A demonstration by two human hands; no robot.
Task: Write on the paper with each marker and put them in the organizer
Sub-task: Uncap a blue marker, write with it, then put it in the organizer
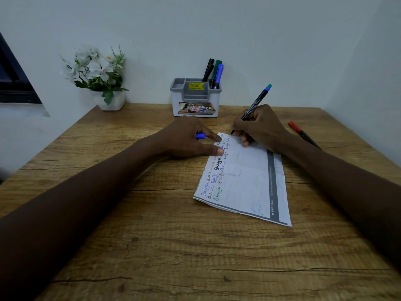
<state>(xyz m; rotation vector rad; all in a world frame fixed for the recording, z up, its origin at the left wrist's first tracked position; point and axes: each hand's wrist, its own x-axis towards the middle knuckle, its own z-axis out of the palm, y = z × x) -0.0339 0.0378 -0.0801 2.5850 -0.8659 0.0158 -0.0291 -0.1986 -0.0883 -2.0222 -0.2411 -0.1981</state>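
A white paper (pixel 247 183) with rows of coloured handwriting lies on the wooden table (pixel 152 235). My right hand (pixel 260 127) grips a black-barrelled marker (pixel 255 105), its tip down at the paper's far corner. My left hand (pixel 191 137) presses on the paper's far left edge and holds a blue cap (pixel 200 136) between its fingers. The grey and white organizer (pixel 196 98) stands at the back against the wall, with several markers (pixel 214 72) upright in its right compartment. A red-capped marker (pixel 302 134) lies on the table to the right of my right hand.
A white pot of artificial flowers (pixel 97 74) stands at the back left. Walls close off the table at the back and right. A dark window frame (pixel 13 79) is at the far left.
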